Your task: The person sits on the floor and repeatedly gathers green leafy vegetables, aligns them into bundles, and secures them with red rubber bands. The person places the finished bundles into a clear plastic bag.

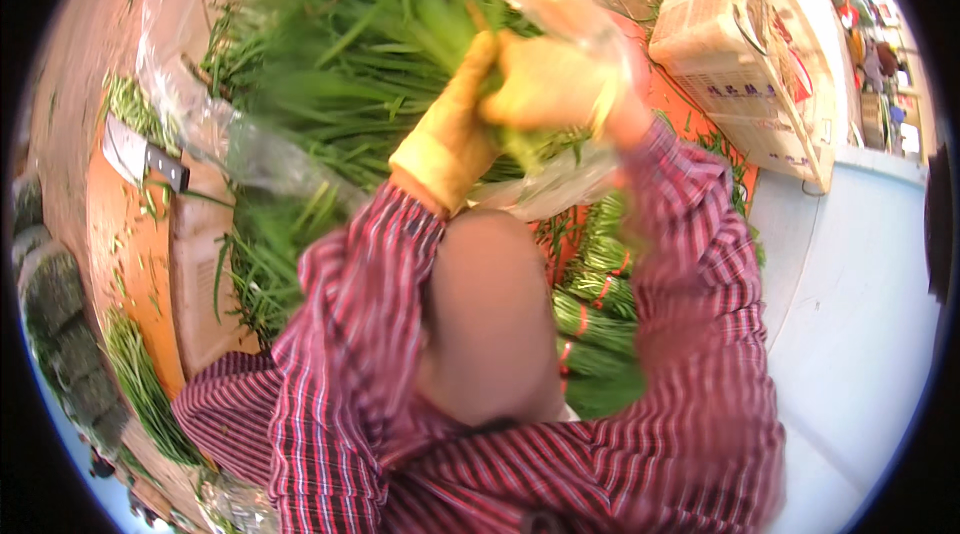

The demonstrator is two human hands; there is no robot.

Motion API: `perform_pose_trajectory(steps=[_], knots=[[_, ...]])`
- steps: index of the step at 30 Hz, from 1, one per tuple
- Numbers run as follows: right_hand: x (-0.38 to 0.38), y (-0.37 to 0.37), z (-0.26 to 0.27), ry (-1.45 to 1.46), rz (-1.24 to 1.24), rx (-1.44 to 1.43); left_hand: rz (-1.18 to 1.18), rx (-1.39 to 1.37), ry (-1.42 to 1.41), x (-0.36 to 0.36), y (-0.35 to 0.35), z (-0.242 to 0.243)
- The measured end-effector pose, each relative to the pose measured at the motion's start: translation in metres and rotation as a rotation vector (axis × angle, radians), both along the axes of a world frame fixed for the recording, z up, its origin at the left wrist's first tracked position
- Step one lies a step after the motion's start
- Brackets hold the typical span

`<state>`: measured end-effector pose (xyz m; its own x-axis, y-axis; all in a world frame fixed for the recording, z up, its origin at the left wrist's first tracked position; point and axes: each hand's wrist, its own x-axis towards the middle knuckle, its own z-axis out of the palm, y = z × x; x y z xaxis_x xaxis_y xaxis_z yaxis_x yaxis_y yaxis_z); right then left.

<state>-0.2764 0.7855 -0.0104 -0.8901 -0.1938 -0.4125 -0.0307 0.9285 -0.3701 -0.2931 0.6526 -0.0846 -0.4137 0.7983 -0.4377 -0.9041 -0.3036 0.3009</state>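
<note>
My left hand [446, 132] and right hand [555, 80], both in yellow gloves, meet above a heap of long green stalks [337, 83], probably garlic chives. Between them they grip a bunch of the stalks [439, 31]; its leafy part fans toward the upper left, and paler ends show below the hands. Motion blur hides the exact finger positions. A clear plastic bag [262, 151] lies open around the heap. Below my right forearm, several bundles [592, 316] tied with red bands are stacked next to my knee.
At the left, a cleaver [142, 155] with a black handle rests on a wooden board [131, 234], near chopped pale ends [135, 110]. Loose stalks [146, 391] lie lower down. Plastic crates [720, 61] stand at the upper right beside a pale blue surface [847, 294].
</note>
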Motion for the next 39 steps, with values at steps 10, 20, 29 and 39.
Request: perform_pose_trajectory(steps=[10, 20, 29, 39], knots=[[0.069, -0.054, -0.027, 0.385, -0.292, -0.037, 0.015, 0.028, -0.137, 0.018, -0.034, -0.015], [0.062, 0.010, -0.035, 0.040, -0.361, -0.064, -0.062, -0.182, -0.182, 0.009, -0.034, -0.015], [0.051, -0.017, -0.073, -0.119, -0.448, 0.398, -0.221, -0.194, -0.054, 0.007, -0.040, -0.009], [0.047, -0.012, -0.150, -0.021, -0.562, 0.349, -0.235, -0.251, 0.043, 0.004, -0.011, -0.012]])
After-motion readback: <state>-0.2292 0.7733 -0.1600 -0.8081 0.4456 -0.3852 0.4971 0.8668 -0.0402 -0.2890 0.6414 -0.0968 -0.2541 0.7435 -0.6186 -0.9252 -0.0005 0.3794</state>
